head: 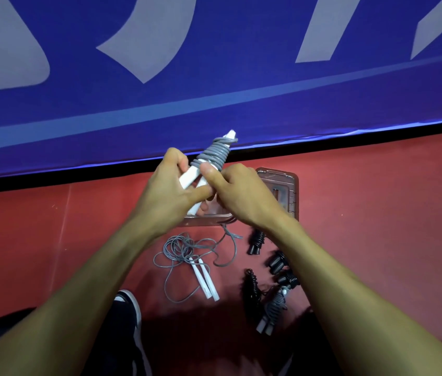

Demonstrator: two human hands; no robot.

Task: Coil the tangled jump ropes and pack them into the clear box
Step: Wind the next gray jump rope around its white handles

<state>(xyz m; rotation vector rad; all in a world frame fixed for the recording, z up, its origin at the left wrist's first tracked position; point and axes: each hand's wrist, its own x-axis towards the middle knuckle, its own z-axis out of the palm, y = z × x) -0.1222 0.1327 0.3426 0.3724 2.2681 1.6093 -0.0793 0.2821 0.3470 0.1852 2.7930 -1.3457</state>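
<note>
A grey jump rope with white handles is held up in front of me, its cord wound tightly round the two handles. My left hand grips the handles from the left. My right hand pinches the cord at the lower end of the winding. Below them the clear box lies on the red floor, mostly hidden by my hands. A second grey rope lies loose and tangled on the floor, its white handles side by side.
Several wound black ropes and a wound grey one lie on the floor at the right. A blue banner stands along the far edge. My dark shoe is at the lower left.
</note>
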